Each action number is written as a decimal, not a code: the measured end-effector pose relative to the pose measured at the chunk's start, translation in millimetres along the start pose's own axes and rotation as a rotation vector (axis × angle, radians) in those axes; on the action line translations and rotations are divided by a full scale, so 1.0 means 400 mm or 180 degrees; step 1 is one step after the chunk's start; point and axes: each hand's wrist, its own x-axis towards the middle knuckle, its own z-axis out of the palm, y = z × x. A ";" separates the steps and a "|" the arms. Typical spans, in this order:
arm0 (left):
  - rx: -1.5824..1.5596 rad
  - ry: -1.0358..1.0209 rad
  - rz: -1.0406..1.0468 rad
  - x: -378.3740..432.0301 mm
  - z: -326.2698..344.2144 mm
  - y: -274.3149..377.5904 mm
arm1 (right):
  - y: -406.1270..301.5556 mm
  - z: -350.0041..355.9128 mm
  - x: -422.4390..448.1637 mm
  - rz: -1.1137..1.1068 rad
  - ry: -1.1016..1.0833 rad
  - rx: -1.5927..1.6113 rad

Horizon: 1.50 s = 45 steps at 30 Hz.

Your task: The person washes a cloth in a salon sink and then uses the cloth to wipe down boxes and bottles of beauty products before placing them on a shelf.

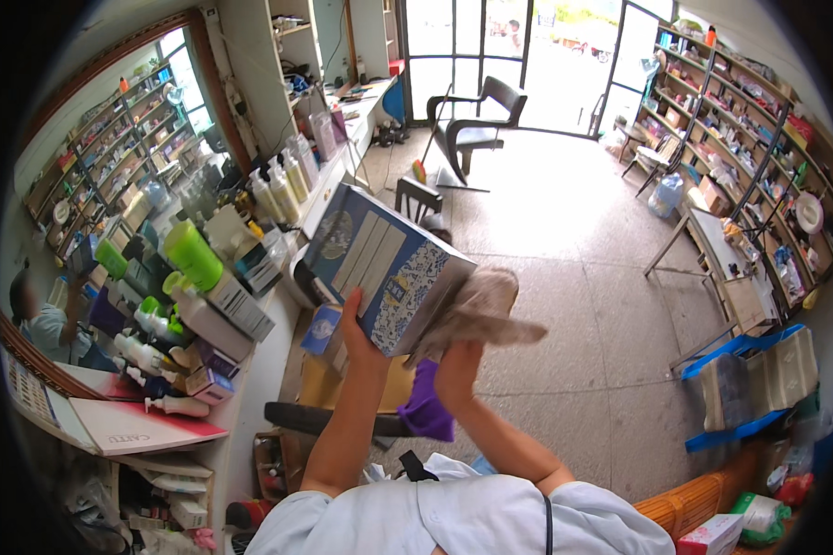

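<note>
A blue and white patterned cardboard box [396, 277] is held up in front of my chest, tilted. My left hand [362, 326] grips its lower left edge, thumb on the printed face. My right hand [461, 357] holds a greyish-brown cloth [482, 305] against the box's right side; the fingers are mostly covered by the cloth. Beneath the hands, a purple cloth [427, 409] hangs over the armrest of a chair with a tan seat [319, 385]. A smaller blue box [321, 329] lies just left of my left hand.
Pump bottles and cartons crowd the counter [250, 388] at left, before a framed mirror [118, 201]. A black armchair [479, 121] stands near the glass door. Filled shelves [743, 125], a folding table [725, 260] and a blue-framed lounger [756, 388] line the right side.
</note>
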 end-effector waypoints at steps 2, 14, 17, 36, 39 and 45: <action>-0.0011 -0.0059 -0.0064 0.039 0.007 -0.072 | 0.016 -0.017 0.011 -0.0920 -0.0446 -0.0679; -0.0022 -0.0333 -0.0011 0.185 0.189 -0.457 | -0.471 -0.302 0.499 -0.1291 -0.0797 -0.0829; -0.0048 -0.0392 -0.0350 0.231 0.195 -0.503 | -0.567 -0.381 0.618 -0.0804 -0.1559 -0.1559; -0.0204 -0.0100 -0.0140 0.824 0.148 -0.706 | -0.335 -0.462 1.256 -0.1680 -0.2346 -0.1916; -0.0072 -0.0297 -0.0377 0.885 0.184 -0.682 | -0.406 -0.464 1.267 -0.1990 -0.2835 -0.2682; 0.0043 -0.0423 -0.0697 0.980 0.197 -0.653 | -0.378 -0.343 1.545 -0.2845 -0.3184 -0.2875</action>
